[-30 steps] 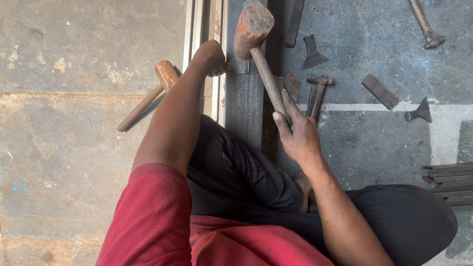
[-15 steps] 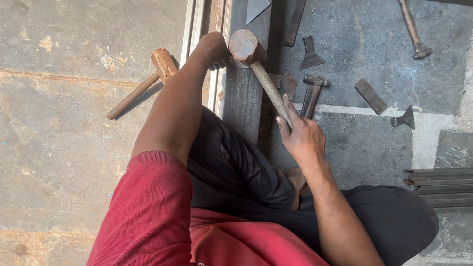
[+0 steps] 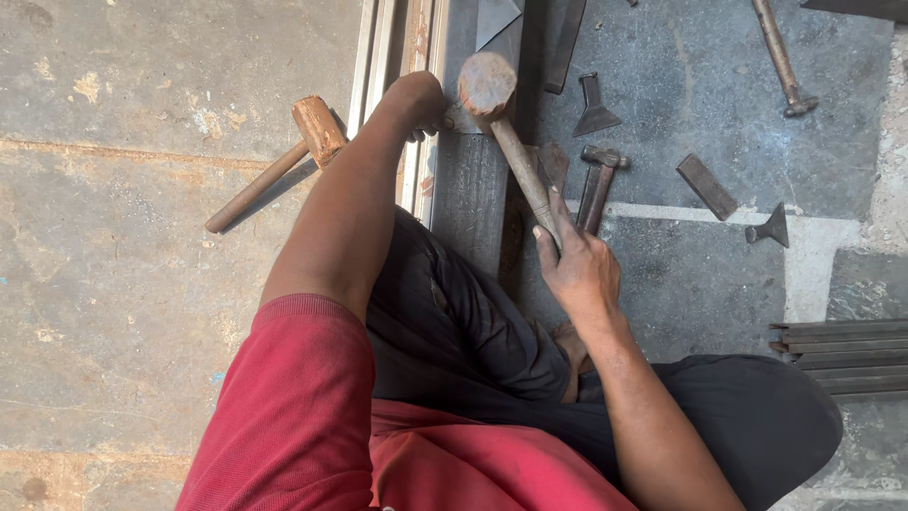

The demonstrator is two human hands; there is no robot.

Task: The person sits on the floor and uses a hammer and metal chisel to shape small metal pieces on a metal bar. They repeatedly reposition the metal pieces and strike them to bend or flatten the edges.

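— So, going left to right, what lay where?

— At far left a spare wooden mallet (image 3: 284, 161) lay on the concrete floor (image 3: 142, 284), touched by nobody. Next, the left hand (image 3: 416, 99) was curled down on the long metal frame strip (image 3: 416, 57); whether it gripped or only pressed, I could not tell.

— And the right hand?

— The right hand (image 3: 577, 270) was clamped round the handle of the round-headed mallet (image 3: 501, 123). Its long axis ran from that near hand up and leftward, the head just right of the left hand, above the strip.

— Further right?

— A small hammer (image 3: 596, 185), a dark wedge (image 3: 594, 109), a flat bar (image 3: 706, 186) and stacked metal strips (image 3: 842, 355). No packages, labels or signs showed
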